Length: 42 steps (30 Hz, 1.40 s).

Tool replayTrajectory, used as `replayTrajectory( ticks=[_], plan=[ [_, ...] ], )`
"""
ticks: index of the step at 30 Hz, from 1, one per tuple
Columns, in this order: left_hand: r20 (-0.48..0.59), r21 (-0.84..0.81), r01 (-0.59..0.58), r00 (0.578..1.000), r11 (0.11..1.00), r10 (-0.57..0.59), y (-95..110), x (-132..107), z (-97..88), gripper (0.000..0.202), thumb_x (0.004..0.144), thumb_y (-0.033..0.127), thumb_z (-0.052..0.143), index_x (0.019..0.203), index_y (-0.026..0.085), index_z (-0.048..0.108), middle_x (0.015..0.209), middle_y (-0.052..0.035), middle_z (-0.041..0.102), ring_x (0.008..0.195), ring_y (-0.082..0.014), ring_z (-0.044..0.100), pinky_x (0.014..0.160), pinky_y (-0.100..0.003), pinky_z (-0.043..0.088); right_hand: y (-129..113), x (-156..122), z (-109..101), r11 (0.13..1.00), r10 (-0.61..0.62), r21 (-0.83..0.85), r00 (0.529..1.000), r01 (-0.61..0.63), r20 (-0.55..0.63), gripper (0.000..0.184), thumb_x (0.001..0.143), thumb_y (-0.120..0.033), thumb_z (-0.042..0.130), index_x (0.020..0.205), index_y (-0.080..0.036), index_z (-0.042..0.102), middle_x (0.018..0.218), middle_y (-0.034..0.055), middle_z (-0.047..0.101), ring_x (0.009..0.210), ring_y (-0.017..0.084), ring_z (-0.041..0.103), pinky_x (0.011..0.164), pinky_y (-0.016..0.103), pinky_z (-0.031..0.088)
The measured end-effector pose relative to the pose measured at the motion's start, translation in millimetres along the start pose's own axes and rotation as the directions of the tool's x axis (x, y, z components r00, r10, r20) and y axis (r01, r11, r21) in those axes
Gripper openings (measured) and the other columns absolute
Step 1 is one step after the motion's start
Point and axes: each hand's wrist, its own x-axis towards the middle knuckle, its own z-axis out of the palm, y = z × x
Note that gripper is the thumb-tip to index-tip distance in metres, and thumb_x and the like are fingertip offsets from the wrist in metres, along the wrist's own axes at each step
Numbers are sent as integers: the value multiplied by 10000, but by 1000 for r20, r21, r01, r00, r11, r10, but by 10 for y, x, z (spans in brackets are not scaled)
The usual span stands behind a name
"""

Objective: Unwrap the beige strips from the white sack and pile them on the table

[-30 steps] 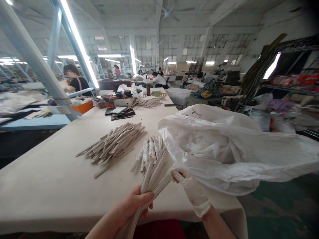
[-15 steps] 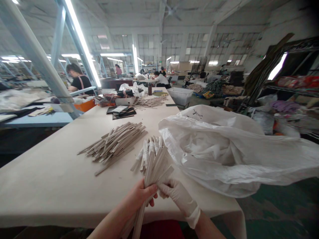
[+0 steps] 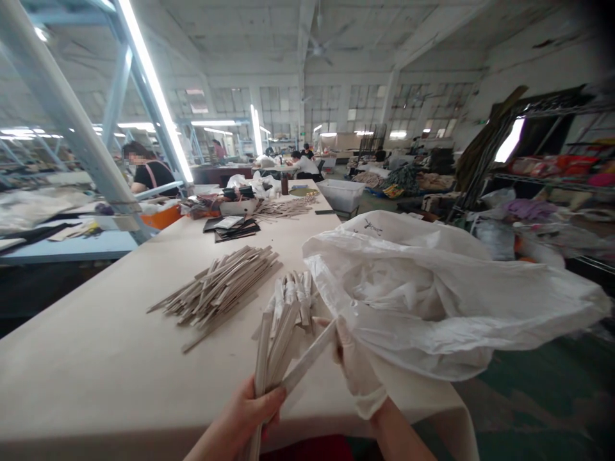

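Observation:
My bare left hand (image 3: pixel 250 416) is closed round a bundle of long beige strips (image 3: pixel 276 342) that fans upward over the table's near edge. My right hand (image 3: pixel 355 368), in a white glove, pinches the upper end of one strip (image 3: pixel 310 357) that angles out from the bundle to the right. Just behind lie a small bunch of white-wrapped strips (image 3: pixel 293 291) and a larger loose pile of beige strips (image 3: pixel 218 285). A big white plastic bag (image 3: pixel 432 294) slumps on the table's right corner, touching my gloved hand's far side.
The long beige table (image 3: pixel 96 358) runs away from me, with black flat pieces (image 3: pixel 230 225), more strips and clutter further along. A blue steel frame (image 3: pixel 72 115) rises on the left. Other people sit at far tables. Shelves with fabric stand at the right.
My gloved right hand left the bag's edge, came to the bundle, and now draws one strip out sideways. My left hand with the bundle has dropped slightly lower.

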Motion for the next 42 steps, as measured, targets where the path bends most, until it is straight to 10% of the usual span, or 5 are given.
replayTrajectory(
  ticks=[6,16,22,31,42],
  plan=[
    [-111,-26,-65,992,998,62,-66,63,80,346,577,453,683,596,157,505,434,42,503,332,-68,401,359,-198,303,232,-77,146,979,198,-96,950,-180,243,634,632,-783,393,617,-177,580,387,-33,421,375,92,348,416,245,245],
    [-165,-214,-18,986,977,-18,273,1068,212,253,645,312,653,787,115,586,637,-36,639,566,-144,587,512,-231,447,-242,184,-744,983,-86,-171,988,64,-126,452,725,-575,510,934,-192,628,588,4,574,482,120,430,491,256,346],
    [-244,-133,-54,970,990,20,227,937,88,392,557,415,725,769,116,586,618,-37,643,547,-145,574,521,-241,459,-634,375,-1743,752,-525,-650,696,109,-491,464,735,-343,518,1166,-173,516,1008,112,609,629,175,520,675,331,406],
    [-28,102,-224,973,969,227,185,744,553,432,606,573,614,523,174,472,324,35,436,318,-72,354,366,-205,270,-970,873,-1993,440,-236,-877,917,-193,-320,307,683,-454,596,780,-166,634,843,133,664,817,263,587,681,316,383],
    [178,42,-246,956,968,235,699,697,1746,177,648,294,601,682,158,492,464,51,471,412,-69,416,378,-172,298,-1141,465,-2094,229,-282,-956,927,-184,-247,267,803,-353,470,942,-164,596,933,126,653,840,231,597,682,286,374]
  ],
)
